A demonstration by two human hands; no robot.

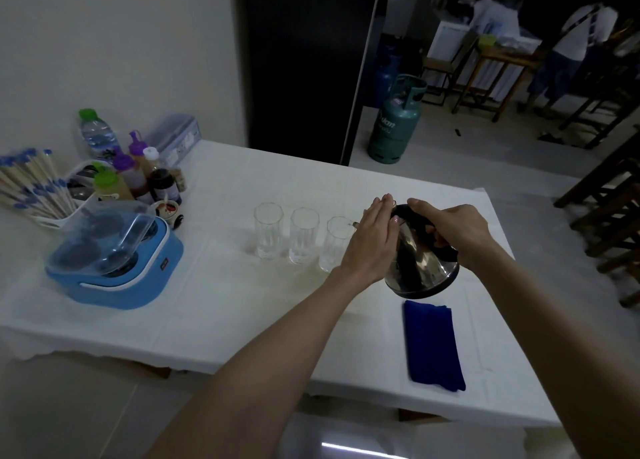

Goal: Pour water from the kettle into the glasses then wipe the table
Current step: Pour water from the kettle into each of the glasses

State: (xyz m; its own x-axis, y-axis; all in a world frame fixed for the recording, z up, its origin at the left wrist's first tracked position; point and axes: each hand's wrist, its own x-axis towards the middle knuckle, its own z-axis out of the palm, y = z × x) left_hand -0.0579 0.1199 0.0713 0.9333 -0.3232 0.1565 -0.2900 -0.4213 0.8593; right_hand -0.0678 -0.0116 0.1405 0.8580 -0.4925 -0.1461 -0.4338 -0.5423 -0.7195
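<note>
Both bare forearms reach forward from the lower edge of the view and converge toward the middle. The left hand is flat, fingers straight and pressed together, pointing up and away, palm turned to the right against the kettle. The right hand is curled into a fist around the kettle's black handle, knuckles up, wrist bent slightly inward. The two hands sit near each other, thumbs almost meeting.

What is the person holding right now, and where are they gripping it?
The kettle: the right hand grips its black handle, the left hand lies flat against its side.
</note>
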